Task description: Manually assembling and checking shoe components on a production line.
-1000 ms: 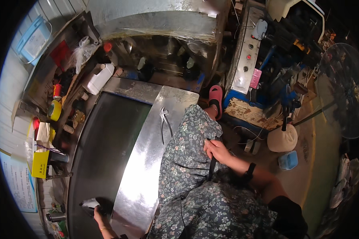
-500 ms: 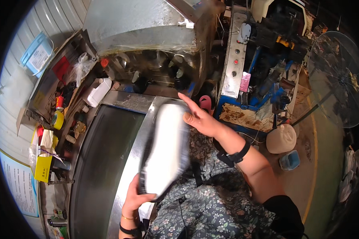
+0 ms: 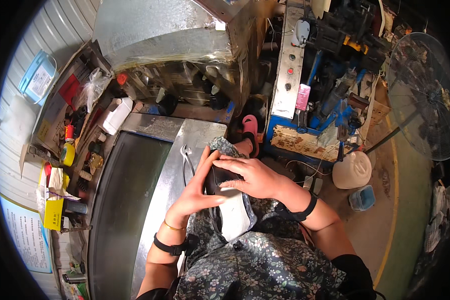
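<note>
A dark shoe upper [image 3: 234, 220] with a pale, sole-shaped face lies over my lap, its one end pointing away from me. My left hand [image 3: 195, 189] is closed around its left side, thumb across the pale part. From the right my right hand [image 3: 257, 178] grips the dark far end, fingers bent over it. Both hands hide much of that end. Just left of my left hand, metal pliers [image 3: 186, 151] rest on the steel edge of the bench.
A dark conveyor belt [image 3: 130, 200] runs along my left beside the steel bench edge [image 3: 157, 220]. Ahead stands a metal machine hood [image 3: 165, 37]. A cluttered shelf [image 3: 92, 165] is far left; a blue machine [image 3: 305, 131], jug [image 3: 351, 170] and fan [image 3: 427, 97] are right.
The shoe upper has been tipped and lowered toward my lap, so its pale face looks shorter. Both hands have shifted to its far end. The pliers have come into view.
</note>
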`<state>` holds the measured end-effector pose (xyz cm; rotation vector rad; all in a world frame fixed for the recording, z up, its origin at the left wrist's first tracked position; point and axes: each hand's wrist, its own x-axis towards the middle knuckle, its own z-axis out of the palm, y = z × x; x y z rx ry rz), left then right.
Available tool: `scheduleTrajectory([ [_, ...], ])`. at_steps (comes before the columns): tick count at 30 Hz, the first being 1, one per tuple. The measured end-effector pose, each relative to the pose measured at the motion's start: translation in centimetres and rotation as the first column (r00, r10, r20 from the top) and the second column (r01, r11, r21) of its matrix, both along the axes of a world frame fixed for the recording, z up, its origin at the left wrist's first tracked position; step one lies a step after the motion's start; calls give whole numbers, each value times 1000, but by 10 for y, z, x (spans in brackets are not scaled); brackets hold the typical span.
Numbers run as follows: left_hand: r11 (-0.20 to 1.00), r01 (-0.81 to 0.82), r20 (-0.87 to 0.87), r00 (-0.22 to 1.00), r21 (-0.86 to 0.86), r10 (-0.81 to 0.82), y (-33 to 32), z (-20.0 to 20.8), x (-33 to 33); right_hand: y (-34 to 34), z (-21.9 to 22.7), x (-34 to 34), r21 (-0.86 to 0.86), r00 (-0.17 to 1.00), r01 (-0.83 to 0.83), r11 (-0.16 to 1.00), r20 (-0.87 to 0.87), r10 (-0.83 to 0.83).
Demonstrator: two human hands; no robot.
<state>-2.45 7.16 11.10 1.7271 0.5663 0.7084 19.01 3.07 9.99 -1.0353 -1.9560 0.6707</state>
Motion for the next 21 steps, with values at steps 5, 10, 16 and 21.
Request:
scheduleTrajectory([
  [5, 681, -90, 143, 950, -727, 278, 32, -32, 10, 4, 7, -7, 85, 998, -46, 995, -49, 51],
  [10, 666, -187, 96, 926, -722, 365, 17, -18, 32, -12, 32, 5, 34, 989, -94, 995, 118, 89],
  [16, 833, -322, 56, 941, 449, 333, -4, -15, 25, -19, -21, 0, -87, 981, 19, 996, -189, -36],
  [21, 867, -157, -135, 959, 472, 247, -1, -8, 12, -98, -134, -29, -536, 845, -90, 839, -488, -221],
])
